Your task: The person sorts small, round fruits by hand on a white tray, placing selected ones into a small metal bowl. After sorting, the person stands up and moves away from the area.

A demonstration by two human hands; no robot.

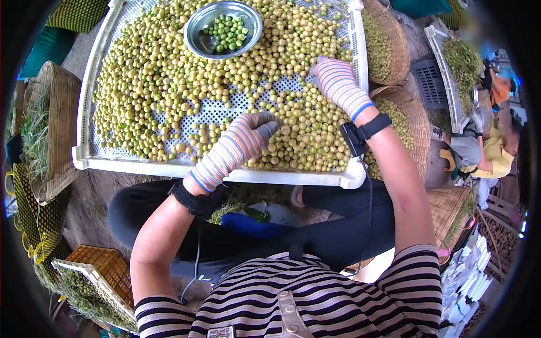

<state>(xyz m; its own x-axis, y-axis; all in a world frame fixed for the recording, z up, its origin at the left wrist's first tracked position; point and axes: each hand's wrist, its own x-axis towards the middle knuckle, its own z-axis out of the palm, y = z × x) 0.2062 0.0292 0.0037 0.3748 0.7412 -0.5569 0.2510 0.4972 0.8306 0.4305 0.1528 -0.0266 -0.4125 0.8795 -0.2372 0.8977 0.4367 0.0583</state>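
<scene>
A shallow white mesh tray [225,174] lies before me, covered with small round yellow-green fruits [143,73]. My left hand [245,138], in a striped knit glove with grey fingertips, is over the tray's front middle, fingers curled in and thumb close to them. My right hand [340,81], gloved alike, is low over the fruits by the tray's right side, its fingers bent together. Whatever either hand may hold is hidden by the gloves. Toward the back, a metal bowl [193,42] rests on the fruits, with darker green fruits [228,32] inside.
Woven baskets of similar fruits [380,48] stand along the right side. A tall basket [59,112] with green stalks is at left, near a yellow crate [101,262]. A dark crate [429,81] and another person [493,152] appear farther right. A cable [370,225] hangs from my right wrist.
</scene>
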